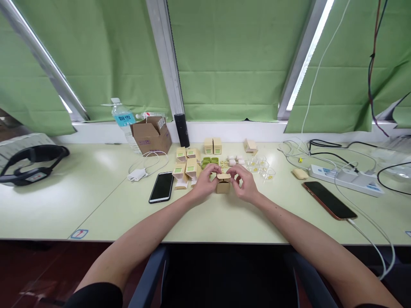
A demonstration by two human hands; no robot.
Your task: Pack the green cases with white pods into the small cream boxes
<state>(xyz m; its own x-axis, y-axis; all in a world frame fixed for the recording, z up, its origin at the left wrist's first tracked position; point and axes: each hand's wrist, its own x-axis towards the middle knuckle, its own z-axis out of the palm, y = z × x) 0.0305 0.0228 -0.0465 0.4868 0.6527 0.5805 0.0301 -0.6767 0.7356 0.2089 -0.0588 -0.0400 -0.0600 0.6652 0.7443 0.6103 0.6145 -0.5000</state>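
Observation:
A small brown cardboard box (223,187) stands on the table in front of me, its top flap raised. My left hand (207,182) grips its left side near the top, fingers curled. On the other side my right hand (243,183) pinches the box by the flap's right edge. Just beyond the hands lie green square pieces (210,161), white rounded pieces (236,160) and clear plastic covers (259,164). Several open cream boxes (186,168) with green labels lie left of my left hand. Two closed boxes (212,146) stand farther back.
A phone (161,187) lies left, another phone (329,200) with a cable lies right. A power strip (346,179) with tangled cords is at the right. A carton (152,136), a bottle (123,117) and a black cylinder (182,130) stand at the back left; a black headset (34,166) lies far left.

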